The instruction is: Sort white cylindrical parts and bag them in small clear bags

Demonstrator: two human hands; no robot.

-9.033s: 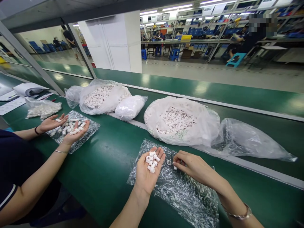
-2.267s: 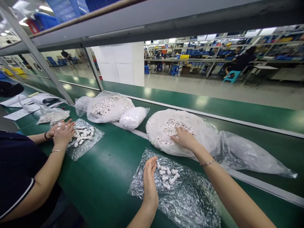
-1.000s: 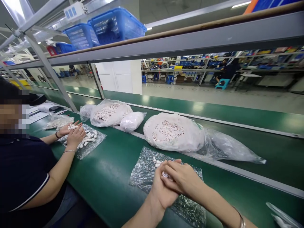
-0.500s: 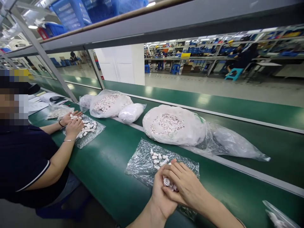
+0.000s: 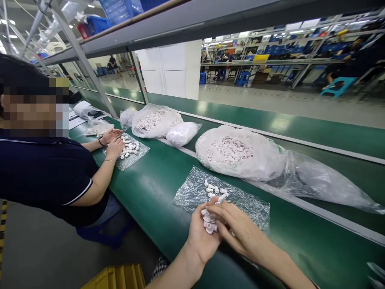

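Observation:
My left hand (image 5: 204, 237) is cupped, palm up, around several small white plastic parts (image 5: 209, 222). Over them lies my right hand (image 5: 240, 226), its fingers curved and touching the parts. Both hands are above the near edge of a clear plastic bag (image 5: 188, 192) lying flat on the green bench. More white parts (image 5: 211, 189) rest on that bag, just beyond my fingertips. Behind it sits a large open bag (image 5: 261, 156) filled with small white pieces.
At the left a co-worker (image 5: 51, 176) handles similar parts on another clear bag (image 5: 140, 154). A second filled bag (image 5: 156, 132) and a knotted white bag (image 5: 183, 134) stand farther back. A yellow crate (image 5: 117, 277) is below the bench.
The view has turned left and the yellow crate has come into sight. My hands have opened somewhat, and more of the white parts between them shows.

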